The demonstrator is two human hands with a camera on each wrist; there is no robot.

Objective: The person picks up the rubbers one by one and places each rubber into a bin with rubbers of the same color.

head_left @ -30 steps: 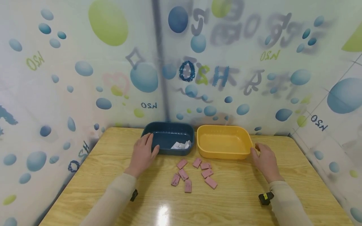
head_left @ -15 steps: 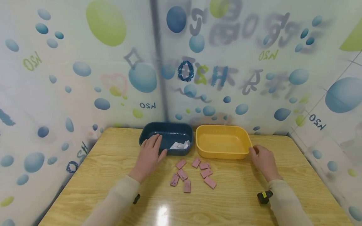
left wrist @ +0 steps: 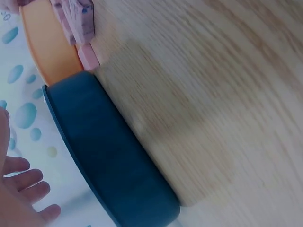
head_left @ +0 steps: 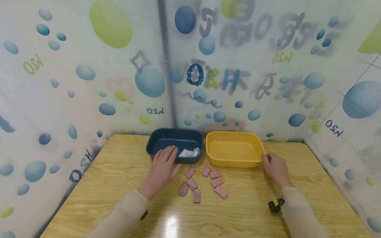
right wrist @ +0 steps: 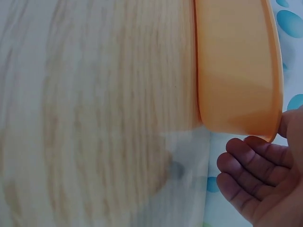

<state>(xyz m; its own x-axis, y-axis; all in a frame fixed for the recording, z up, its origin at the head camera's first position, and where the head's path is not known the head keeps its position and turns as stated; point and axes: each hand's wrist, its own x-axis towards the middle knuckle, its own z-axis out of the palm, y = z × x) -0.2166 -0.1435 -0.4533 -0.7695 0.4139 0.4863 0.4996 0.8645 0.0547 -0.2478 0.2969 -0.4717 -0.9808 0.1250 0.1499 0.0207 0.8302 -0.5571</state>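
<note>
My left hand [head_left: 162, 167] reaches over the front rim of the blue basin [head_left: 159, 159], fingers extended and holding nothing. White pieces [head_left: 190, 152] lie in that basin's right front corner, just beyond the fingertips. At the right side of the yellow basin [head_left: 235, 163], my right hand [head_left: 276, 168] pinches the rim near the front corner between thumb and index finger. From the right wrist view, the other fingers [right wrist: 241, 194] curl loosely below that corner. Several pink rectangular tiles [head_left: 216, 182] with small dark marks lie on the table in front of the basins.
Both basins stand side by side at the back of the wood-grain table [head_left: 238, 215]. Behind them rises a wall covering [head_left: 184, 105] printed with blue and green ovals. A black device [head_left: 275, 205] is worn at the right wrist.
My left hand has moved rightward along the blue basin's front rim, nearer the white pieces. My right hand stays at the yellow basin's corner. Tiles and basins keep their places.
</note>
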